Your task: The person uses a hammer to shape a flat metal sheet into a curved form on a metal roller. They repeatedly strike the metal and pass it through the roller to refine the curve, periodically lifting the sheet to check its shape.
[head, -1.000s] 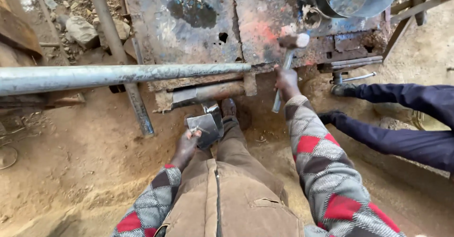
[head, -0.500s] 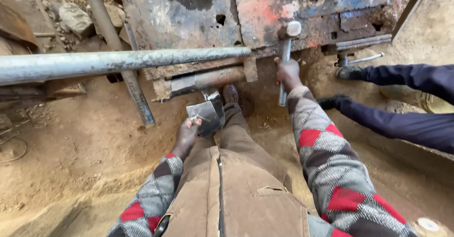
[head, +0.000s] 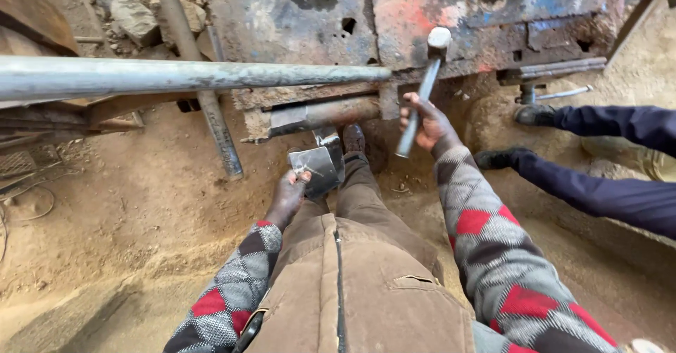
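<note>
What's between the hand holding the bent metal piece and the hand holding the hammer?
In the head view, between the left hand on the bent grey metal piece and the right hand gripping the steel hammer, lies the person's brown-trousered leg and shoe.

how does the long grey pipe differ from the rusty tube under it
The grey pipe is long, running from the left edge to the middle of the view; the rusty tube is short. The pipe is smooth dull grey, the tube brown with rust and a paler left end. The pipe looks slimmer, the tube thicker. Both lie roughly level along the rusty metal plate.
</note>
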